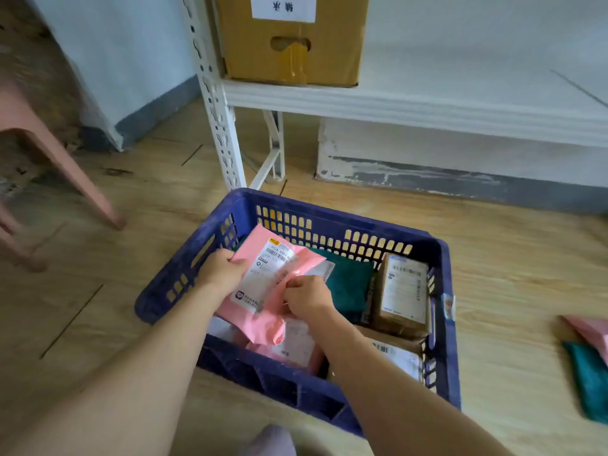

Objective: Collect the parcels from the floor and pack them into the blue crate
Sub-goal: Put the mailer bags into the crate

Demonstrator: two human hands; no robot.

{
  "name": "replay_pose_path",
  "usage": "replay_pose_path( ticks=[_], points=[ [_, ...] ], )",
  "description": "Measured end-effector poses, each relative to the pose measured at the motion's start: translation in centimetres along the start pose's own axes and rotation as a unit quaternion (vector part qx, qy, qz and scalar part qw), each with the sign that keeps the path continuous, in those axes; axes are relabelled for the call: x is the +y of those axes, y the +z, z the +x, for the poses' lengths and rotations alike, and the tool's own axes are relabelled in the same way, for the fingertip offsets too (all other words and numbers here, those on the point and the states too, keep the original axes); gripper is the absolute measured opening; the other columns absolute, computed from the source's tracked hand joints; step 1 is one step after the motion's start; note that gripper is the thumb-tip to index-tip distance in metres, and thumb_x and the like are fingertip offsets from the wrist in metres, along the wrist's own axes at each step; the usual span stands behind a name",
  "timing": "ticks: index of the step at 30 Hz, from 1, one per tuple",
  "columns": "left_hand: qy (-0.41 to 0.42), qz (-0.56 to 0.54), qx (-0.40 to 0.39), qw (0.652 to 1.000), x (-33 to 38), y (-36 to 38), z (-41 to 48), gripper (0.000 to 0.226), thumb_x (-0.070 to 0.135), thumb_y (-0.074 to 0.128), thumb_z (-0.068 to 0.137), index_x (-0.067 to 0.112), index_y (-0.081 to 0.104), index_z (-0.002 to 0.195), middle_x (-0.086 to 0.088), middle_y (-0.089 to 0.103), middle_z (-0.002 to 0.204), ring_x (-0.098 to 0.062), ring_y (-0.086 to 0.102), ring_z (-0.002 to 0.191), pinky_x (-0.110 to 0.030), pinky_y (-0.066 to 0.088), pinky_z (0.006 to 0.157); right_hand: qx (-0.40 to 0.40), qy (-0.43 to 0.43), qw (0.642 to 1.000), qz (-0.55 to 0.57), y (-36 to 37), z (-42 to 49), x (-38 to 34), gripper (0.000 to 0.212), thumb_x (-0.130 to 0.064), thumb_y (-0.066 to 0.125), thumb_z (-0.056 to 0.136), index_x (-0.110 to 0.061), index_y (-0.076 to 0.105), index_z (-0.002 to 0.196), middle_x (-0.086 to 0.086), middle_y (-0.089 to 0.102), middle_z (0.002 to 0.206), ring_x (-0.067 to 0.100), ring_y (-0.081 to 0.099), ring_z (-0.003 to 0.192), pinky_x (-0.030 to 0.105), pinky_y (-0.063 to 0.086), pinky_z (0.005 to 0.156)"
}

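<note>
The left hand [222,269] grips the left edge of a pink mailer parcel [263,324], thumb on top and fingers hidden beneath it. The right hand [307,296] is curled and pinches the same parcel at its right side, just beside the white shipping label; its fingertips are tucked out of sight. The parcel is tilted over the left half of the blue crate [329,215], inside its walls.

Under it lies a second pink parcel [296,347], mostly covered by the held parcel and the right forearm. A teal parcel [348,284] lies against the far wall, partly hidden behind the right hand. A brown cardboard parcel [403,291] stands against the right wall, and another brown parcel [398,353] lies nearer, its near end hidden by the arm. The label print is too blurred to read.

On the wooden floor [131,225], right of the crate and well apart from it, a pink mailer [592,330] and a teal mailer [589,376] are cut off by the frame edge. A white shelf rack [218,103] carrying a cardboard box [289,41] stands just behind the crate; a pink stool [49,143] stands far left, with open floor between.
</note>
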State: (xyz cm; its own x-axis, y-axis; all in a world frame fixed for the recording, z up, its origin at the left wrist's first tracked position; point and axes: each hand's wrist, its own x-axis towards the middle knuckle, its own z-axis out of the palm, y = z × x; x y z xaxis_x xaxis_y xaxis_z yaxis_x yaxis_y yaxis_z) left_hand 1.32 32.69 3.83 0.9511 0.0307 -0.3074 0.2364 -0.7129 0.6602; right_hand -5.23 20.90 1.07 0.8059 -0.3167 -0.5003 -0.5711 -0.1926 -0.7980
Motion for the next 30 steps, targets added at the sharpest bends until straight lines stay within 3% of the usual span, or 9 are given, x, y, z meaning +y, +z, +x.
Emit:
replay_pose_path(
  ticks=[5,8,11,14,17,22,25,28,30],
  points=[
    [-0.060,0.049,0.024,0.997,-3.1,0.1,1.0,0.036,0.017,0.052,0.094,0.003,0.055,0.127,-0.022,0.051,0.132,-0.034,0.046,0.125,-0.034,0.032,0.095,-0.058,0.029,0.997,-0.033,4.0,2.5,0.9,0.036,0.006,0.041,0.081,-0.016,0.059,0.058,0.012,0.067,0.076,0.032,0.069,0.078,0.042,0.057,0.083],
    [-0.073,0.103,0.032,0.991,-4.8,0.6,2.5,0.036,0.017,0.052,0.093,0.005,0.055,0.127,-0.021,0.047,0.136,-0.034,0.042,0.128,-0.037,0.031,0.102,-0.098,0.061,0.993,-0.024,5.3,3.9,1.9,0.032,0.006,0.043,0.089,-0.011,0.060,0.067,0.007,0.062,0.062,0.023,0.063,0.059,0.036,0.058,0.078],
    [-0.052,0.226,0.047,0.972,-6.2,1.2,4.3,0.036,0.020,0.053,0.090,0.013,0.052,0.125,-0.015,0.048,0.132,-0.038,0.045,0.124,-0.046,0.037,0.102,-0.129,0.077,0.987,-0.059,6.2,5.0,3.1,0.016,-0.002,0.048,0.094,-0.001,0.064,0.093,0.008,0.067,0.069,0.022,0.069,0.067,0.035,0.059,0.077],
    [0.097,0.366,0.066,0.923,-6.6,1.7,5.4,0.054,0.008,0.051,0.088,0.020,0.035,0.139,-0.010,0.034,0.142,-0.032,0.038,0.129,-0.045,0.042,0.099,-0.103,0.047,0.970,-0.214,7.2,5.6,4.1,0.019,-0.022,0.060,0.090,-0.007,0.066,0.100,0.003,0.072,0.087,0.017,0.070,0.079,0.034,0.059,0.077],
    [0.232,0.395,-0.036,0.888,-6.2,3.1,5.6,0.087,-0.011,0.044,0.080,0.030,0.012,0.150,0.002,0.001,0.157,-0.028,0.011,0.144,-0.036,0.044,0.101,-0.015,-0.008,0.945,-0.327,6.8,5.0,3.7,0.028,-0.036,0.062,0.085,-0.013,0.065,0.099,0.003,0.071,0.097,0.020,0.067,0.089,0.028,0.054,0.074],
    [0.109,0.438,-0.208,0.868,-8.4,5.1,6.4,0.102,0.021,0.067,0.077,0.037,-0.003,0.149,0.001,-0.015,0.156,-0.033,-0.002,0.145,-0.051,0.022,0.114,0.086,-0.210,0.887,-0.403,5.0,4.9,3.2,0.042,-0.017,0.051,0.088,-0.020,0.044,0.130,0.007,0.040,0.135,0.026,0.037,0.125,0.036,0.040,0.097],
    [0.074,0.444,-0.230,0.863,-8.6,5.1,6.8,0.107,0.023,0.071,0.078,0.038,-0.008,0.148,0.000,-0.018,0.157,-0.035,0.009,0.144,-0.049,0.031,0.112,0.001,-0.186,0.855,-0.484,5.0,5.7,4.0,0.045,-0.027,0.050,0.092,-0.029,0.041,0.136,0.010,0.016,0.154,0.031,0.011,0.143,0.049,0.016,0.116],
    [0.041,0.434,-0.261,0.861,-9.0,5.6,7.1,0.118,0.020,0.077,0.073,0.043,-0.014,0.145,0.001,-0.016,0.157,-0.035,0.028,0.137,-0.045,0.043,0.101,-0.084,-0.124,0.841,-0.520,5.4,6.4,5.3,0.050,-0.036,0.052,0.091,-0.036,0.037,0.139,0.009,-0.002,0.159,0.034,-0.006,0.146,0.058,0.001,0.114],
    [0.023,0.423,-0.282,0.861,-9.2,5.9,7.4,0.123,0.028,0.080,0.070,0.041,-0.017,0.145,0.002,-0.029,0.153,-0.037,0.021,0.141,-0.041,0.044,0.098,-0.121,-0.106,0.829,-0.536,5.5,6.8,5.5,0.053,-0.042,0.053,0.090,-0.041,0.035,0.140,0.010,-0.009,0.158,0.035,-0.010,0.145,0.061,-0.001,0.113]
  ],
)
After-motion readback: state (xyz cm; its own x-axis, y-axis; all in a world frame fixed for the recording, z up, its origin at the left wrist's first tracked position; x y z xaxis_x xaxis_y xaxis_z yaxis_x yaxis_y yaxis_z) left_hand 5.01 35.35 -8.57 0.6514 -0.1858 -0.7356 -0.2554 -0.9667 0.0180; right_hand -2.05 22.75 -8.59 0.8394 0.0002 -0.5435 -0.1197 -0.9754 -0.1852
